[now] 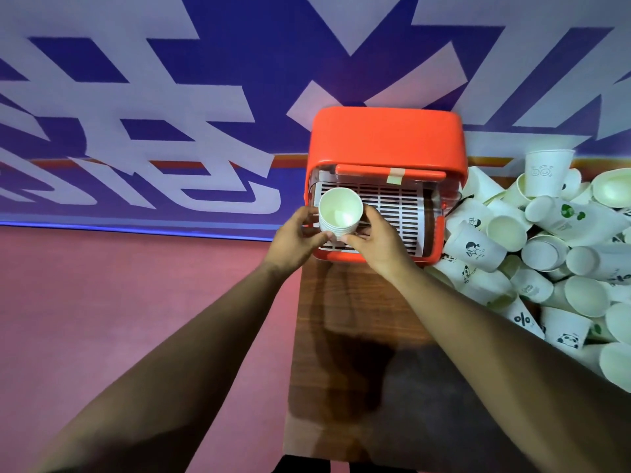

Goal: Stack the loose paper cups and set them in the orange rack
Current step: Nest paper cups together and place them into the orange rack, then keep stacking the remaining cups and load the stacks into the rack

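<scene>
I am pinching the upright white paper-cup stack (340,213) between left hand (300,235) and right hand (374,242), with the orange plastic rack (386,138) lying directly below the grip.

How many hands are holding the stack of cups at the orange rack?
2. The left hand grips the stack of cups on its left side. The right hand pinches its lower right side, at the front left of the orange rack. Neither is hidden.

Upright cup stack (340,213) at orange rack (386,138)
</scene>
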